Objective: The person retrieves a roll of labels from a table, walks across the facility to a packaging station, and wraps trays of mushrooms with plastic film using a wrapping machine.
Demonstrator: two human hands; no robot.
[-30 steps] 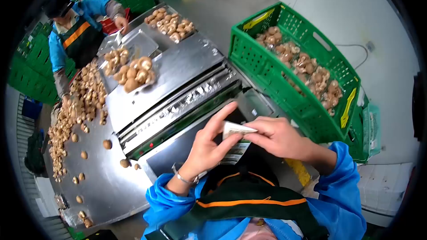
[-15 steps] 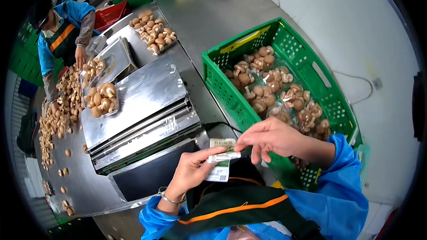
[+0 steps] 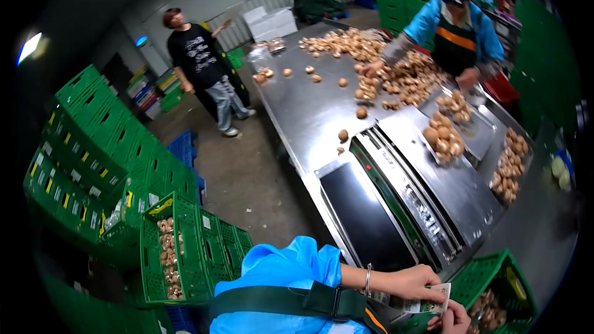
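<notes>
Paper labels (image 3: 440,293), white with green print, are pinched between the thumb and fingers of my left hand (image 3: 409,281), which wears a metal bangle. My right hand (image 3: 456,318) is just below, its curled fingertips at the labels' lower edge; part of this hand is cut off by the frame. Both hands are in front of the weighing and wrapping machine (image 3: 427,207), beside the green crate (image 3: 516,291) that holds packed mushrooms. A tray of mushrooms (image 3: 443,139) rests on the machine's steel top.
Loose mushrooms (image 3: 346,43) are heaped on the steel table (image 3: 291,99). A co-worker (image 3: 461,34) handles mushrooms across it. Another person (image 3: 201,65) stands at the far left. Stacked green crates (image 3: 105,154) line the left, and a crate with packed mushrooms (image 3: 148,260) is nearer.
My view has swung left, bringing the stacked crates and the standing person into sight. My hands now appear at the lower right, still together at the labels.
</notes>
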